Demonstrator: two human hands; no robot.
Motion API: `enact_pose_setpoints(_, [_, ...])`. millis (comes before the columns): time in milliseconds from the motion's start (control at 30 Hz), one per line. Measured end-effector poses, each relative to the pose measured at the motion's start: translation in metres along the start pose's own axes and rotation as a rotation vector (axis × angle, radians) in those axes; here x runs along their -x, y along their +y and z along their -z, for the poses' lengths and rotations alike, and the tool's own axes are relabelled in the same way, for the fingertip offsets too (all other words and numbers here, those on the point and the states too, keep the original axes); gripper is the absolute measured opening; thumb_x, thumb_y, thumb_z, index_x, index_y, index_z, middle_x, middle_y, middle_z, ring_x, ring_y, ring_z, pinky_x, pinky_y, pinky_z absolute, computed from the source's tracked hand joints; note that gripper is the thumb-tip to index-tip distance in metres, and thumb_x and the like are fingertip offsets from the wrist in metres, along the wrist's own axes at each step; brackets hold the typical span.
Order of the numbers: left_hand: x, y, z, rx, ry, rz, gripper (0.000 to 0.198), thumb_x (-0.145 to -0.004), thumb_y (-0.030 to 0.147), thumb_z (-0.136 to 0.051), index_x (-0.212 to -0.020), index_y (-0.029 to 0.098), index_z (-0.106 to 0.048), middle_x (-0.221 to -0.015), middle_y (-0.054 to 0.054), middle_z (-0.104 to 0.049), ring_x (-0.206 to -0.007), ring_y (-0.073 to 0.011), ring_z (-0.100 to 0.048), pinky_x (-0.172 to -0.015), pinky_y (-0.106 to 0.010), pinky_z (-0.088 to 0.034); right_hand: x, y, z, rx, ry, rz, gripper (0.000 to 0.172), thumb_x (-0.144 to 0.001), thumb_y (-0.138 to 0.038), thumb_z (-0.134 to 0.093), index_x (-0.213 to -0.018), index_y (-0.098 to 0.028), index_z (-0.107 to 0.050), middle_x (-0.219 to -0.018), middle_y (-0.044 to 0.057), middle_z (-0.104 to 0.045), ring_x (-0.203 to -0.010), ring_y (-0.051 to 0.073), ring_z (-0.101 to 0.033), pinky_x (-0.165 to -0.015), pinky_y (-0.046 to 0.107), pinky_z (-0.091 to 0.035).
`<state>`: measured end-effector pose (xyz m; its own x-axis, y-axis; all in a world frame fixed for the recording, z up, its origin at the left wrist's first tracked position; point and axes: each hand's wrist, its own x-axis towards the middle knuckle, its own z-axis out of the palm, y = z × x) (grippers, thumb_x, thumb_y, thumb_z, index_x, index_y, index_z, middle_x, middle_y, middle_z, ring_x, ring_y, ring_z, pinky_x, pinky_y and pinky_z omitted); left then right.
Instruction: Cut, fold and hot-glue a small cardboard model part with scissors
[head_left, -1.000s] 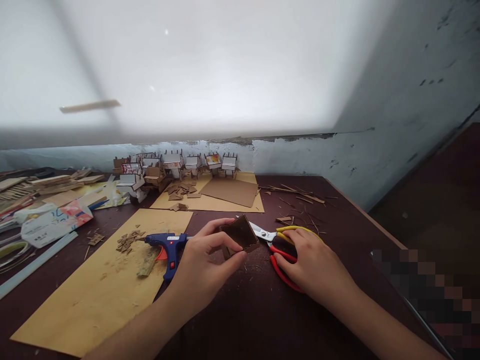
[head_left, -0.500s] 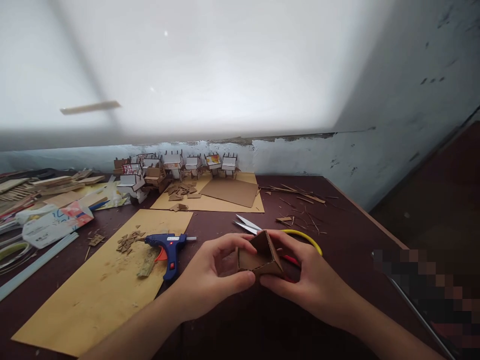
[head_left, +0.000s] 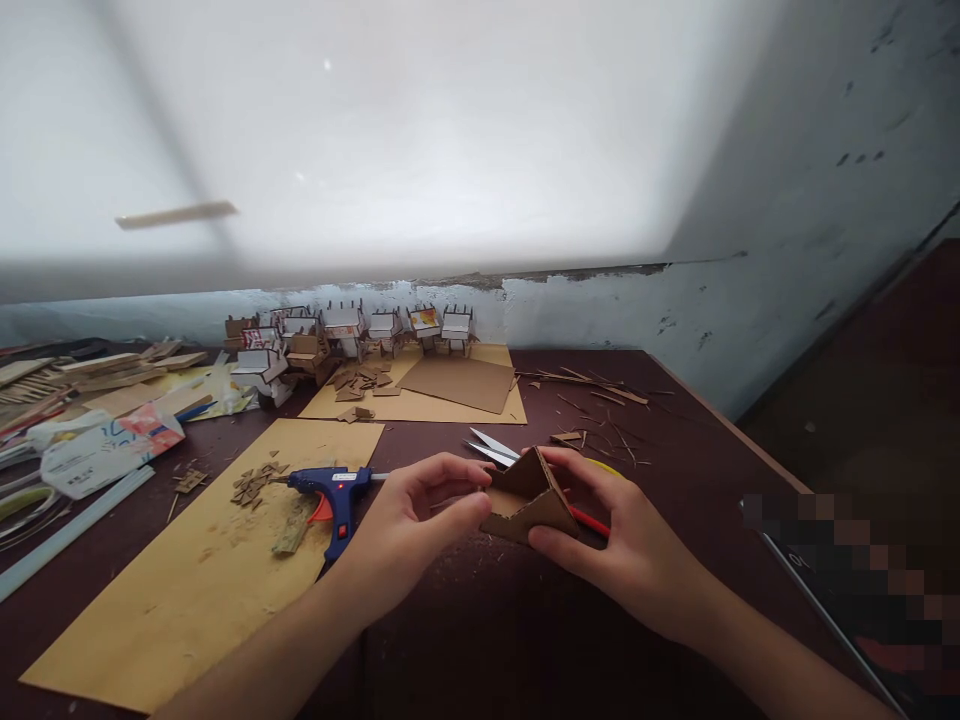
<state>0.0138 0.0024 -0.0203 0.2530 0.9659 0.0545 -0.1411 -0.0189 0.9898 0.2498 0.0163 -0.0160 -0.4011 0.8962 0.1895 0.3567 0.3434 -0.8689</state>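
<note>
A small brown cardboard box [head_left: 534, 520] with angled, raised edges is held above the table in front of me. My right hand [head_left: 611, 520] grips its right side, thumb along the front wall and fingers behind. At the box's left end, the thumb and fingertips of my left hand [head_left: 431, 510] are pinched together on its edge; the exact contact is partly hidden. Behind the box lie scissors [head_left: 495, 448], blades pointing away to the left, their red and yellow handles partly covered by my right hand. Left of my left hand lies a blue glue gun [head_left: 341, 505] with an orange trigger.
A tan board [head_left: 187, 590] bearing small cardboard scraps [head_left: 257, 482] lies at left. Several small cardboard models [head_left: 345, 330] stand along the wall, near a flat cardboard sheet [head_left: 459, 385]. Wood strips [head_left: 112, 368] and a tape roll [head_left: 26, 505] fill the far left. Thin offcuts [head_left: 600, 385] lie back right.
The box has tilted and shifted slightly right in my right hand. My left thumb and fingers have moved from its front and inside to its left end.
</note>
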Motion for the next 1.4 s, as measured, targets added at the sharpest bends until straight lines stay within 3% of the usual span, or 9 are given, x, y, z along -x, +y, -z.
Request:
enact_pose_setpoints(100, [-0.001, -0.001, 0.002, 0.026, 0.001, 0.045, 0.017, -0.086, 0.031, -0.079, -0.098, 0.021, -0.072, -0.117, -0.007, -0.074, -0.107, -0.0207, -0.069, -0.090, -0.030, -0.053, 0.001, -0.002, 0.001, 0.071, 0.004, 0.062, 0.059, -0.085, -0.035, -0.080, -0.139, -0.030, -0.056, -0.134, 0.006, -0.067, -0.119, 0.026, -0.067, -0.103, 0.040, -0.056])
enact_pose_setpoints(267, [-0.001, -0.003, 0.005, 0.088, -0.085, 0.182, 0.052, -0.076, 0.019, -0.085, -0.123, 0.029, -0.065, -0.123, -0.006, -0.070, -0.089, -0.0157, -0.070, -0.080, -0.028, -0.054, 0.001, -0.003, 0.001, 0.021, -0.028, 0.123, 0.061, -0.086, -0.028, -0.079, -0.142, -0.033, -0.054, -0.140, 0.004, -0.064, -0.123, 0.024, -0.066, -0.104, 0.038, -0.057])
enact_pose_setpoints(500, [-0.003, -0.003, 0.005, 0.067, -0.187, 0.216, 0.064, -0.074, 0.020, -0.087, -0.133, 0.026, -0.063, -0.108, -0.007, -0.076, -0.095, -0.0194, -0.070, -0.085, -0.031, -0.053, 0.000, 0.000, 0.000, 0.008, -0.013, 0.125, 0.068, -0.088, -0.028, -0.077, -0.149, -0.035, -0.049, -0.145, 0.005, -0.061, -0.126, 0.027, -0.065, -0.106, 0.044, -0.057])
enact_pose_setpoints(600, [-0.003, -0.001, 0.004, 0.045, -0.120, 0.216, 0.060, -0.077, 0.021, -0.085, -0.133, 0.026, -0.063, -0.107, -0.007, -0.076, -0.095, -0.0187, -0.070, -0.085, -0.031, -0.053, -0.002, 0.002, -0.001, 0.070, 0.042, 0.106, 0.070, -0.089, -0.030, -0.076, -0.151, -0.039, -0.045, -0.143, 0.002, -0.062, -0.123, 0.024, -0.065, -0.105, 0.042, -0.057])
enact_pose_setpoints(700, [-0.003, -0.001, 0.003, 0.061, 0.005, 0.254, 0.054, -0.080, 0.025, -0.083, -0.130, 0.025, -0.064, -0.108, -0.007, -0.075, -0.098, -0.0197, -0.069, -0.082, -0.030, -0.055, -0.004, 0.008, -0.001, 0.209, 0.091, 0.101, 0.060, -0.089, -0.030, -0.073, -0.145, -0.034, -0.051, -0.137, 0.003, -0.065, -0.122, 0.024, -0.065, -0.104, 0.041, -0.056])
enact_pose_setpoints(833, [-0.005, -0.002, 0.004, 0.147, 0.118, 0.275, 0.053, -0.080, 0.026, -0.084, -0.128, 0.023, -0.062, -0.121, -0.010, -0.072, -0.113, -0.0226, -0.067, -0.083, -0.030, -0.058, -0.008, 0.022, 0.003, 0.603, 0.139, -0.015, 0.035, -0.090, -0.028, -0.066, -0.124, -0.025, -0.067, -0.128, 0.009, -0.068, -0.114, 0.030, -0.066, -0.097, 0.046, -0.055])
enact_pose_setpoints(933, [-0.006, -0.001, 0.004, 0.155, 0.130, 0.263, 0.053, -0.081, 0.025, -0.083, -0.129, 0.022, -0.062, -0.127, -0.011, -0.070, -0.117, -0.0227, -0.066, -0.085, -0.029, -0.059, -0.010, 0.031, 0.007, 0.817, 0.102, -0.140, 0.031, -0.089, -0.028, -0.065, -0.120, -0.023, -0.071, -0.121, 0.011, -0.071, -0.108, 0.032, -0.067, -0.091, 0.048, -0.055])
enact_pose_setpoints(1200, [-0.009, 0.000, 0.005, 0.154, 0.122, 0.275, 0.048, -0.078, 0.022, -0.082, -0.124, 0.017, -0.070, -0.128, -0.012, -0.070, -0.115, -0.0239, -0.066, -0.088, -0.029, -0.059, -0.012, 0.038, 0.011, 0.811, 0.074, -0.174, 0.043, -0.084, -0.022, -0.068, -0.127, -0.020, -0.069, -0.121, 0.011, -0.074, -0.111, 0.031, -0.067, -0.093, 0.043, -0.054])
enact_pose_setpoints(1400, [-0.006, -0.003, 0.002, 0.272, 0.272, 0.238, 0.039, -0.068, 0.010, -0.081, -0.107, 0.016, -0.076, -0.108, -0.007, -0.078, -0.099, -0.0206, -0.071, -0.087, -0.029, -0.061, -0.016, 0.036, 0.010, 0.772, 0.139, -0.249, 0.043, -0.074, -0.025, -0.072, -0.117, -0.018, -0.073, -0.110, 0.010, -0.076, -0.099, 0.032, -0.072, -0.084, 0.041, -0.054])
